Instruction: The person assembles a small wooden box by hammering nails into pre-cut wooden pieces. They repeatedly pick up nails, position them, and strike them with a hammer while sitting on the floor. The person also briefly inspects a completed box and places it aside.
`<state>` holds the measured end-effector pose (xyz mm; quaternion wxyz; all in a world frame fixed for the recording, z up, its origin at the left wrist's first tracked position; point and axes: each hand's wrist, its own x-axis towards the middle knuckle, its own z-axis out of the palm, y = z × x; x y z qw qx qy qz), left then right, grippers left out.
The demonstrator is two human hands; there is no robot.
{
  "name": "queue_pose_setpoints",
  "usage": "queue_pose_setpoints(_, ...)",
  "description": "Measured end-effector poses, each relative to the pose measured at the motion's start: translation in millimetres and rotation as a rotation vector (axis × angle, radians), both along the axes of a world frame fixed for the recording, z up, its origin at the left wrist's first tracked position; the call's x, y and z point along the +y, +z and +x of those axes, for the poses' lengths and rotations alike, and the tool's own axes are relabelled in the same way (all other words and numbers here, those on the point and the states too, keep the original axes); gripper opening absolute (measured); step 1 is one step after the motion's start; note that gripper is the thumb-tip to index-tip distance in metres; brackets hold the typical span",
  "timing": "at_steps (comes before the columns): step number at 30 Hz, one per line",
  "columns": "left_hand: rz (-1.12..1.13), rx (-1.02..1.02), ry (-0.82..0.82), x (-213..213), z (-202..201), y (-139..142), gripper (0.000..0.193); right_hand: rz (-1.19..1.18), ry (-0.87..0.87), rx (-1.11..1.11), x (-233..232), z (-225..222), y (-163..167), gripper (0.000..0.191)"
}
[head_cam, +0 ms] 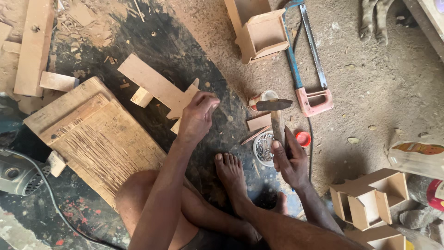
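My right hand grips the wooden handle of a hammer, whose dark head points up over the dusty floor. My left hand has its fingertips pinched together on the edge of a light wooden strip assembly. Whether a nail sits between those fingers is too small to see. A small wood block lies under the strip. A round tin of nails stands just left of my right hand, beside my bare foot.
A large scored board lies left of my knee. A blue hacksaw and an open wooden box are ahead. More wooden boxes sit at the right, and a grey power tool at the left edge.
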<state>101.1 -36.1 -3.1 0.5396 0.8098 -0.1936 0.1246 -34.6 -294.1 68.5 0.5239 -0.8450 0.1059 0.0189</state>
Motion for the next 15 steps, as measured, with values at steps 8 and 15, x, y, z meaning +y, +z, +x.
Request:
queue_pose_setpoints(8, 0.051, 0.035, 0.04, 1, 3, -5, 0.028, 0.012, -0.005, 0.03, 0, -2, -12, 0.065)
queue_pose_setpoints(15, 0.081, 0.106, 0.026, 0, 4, -11, 0.035, 0.063, -0.001, 0.038, 1, -4, -10, 0.066)
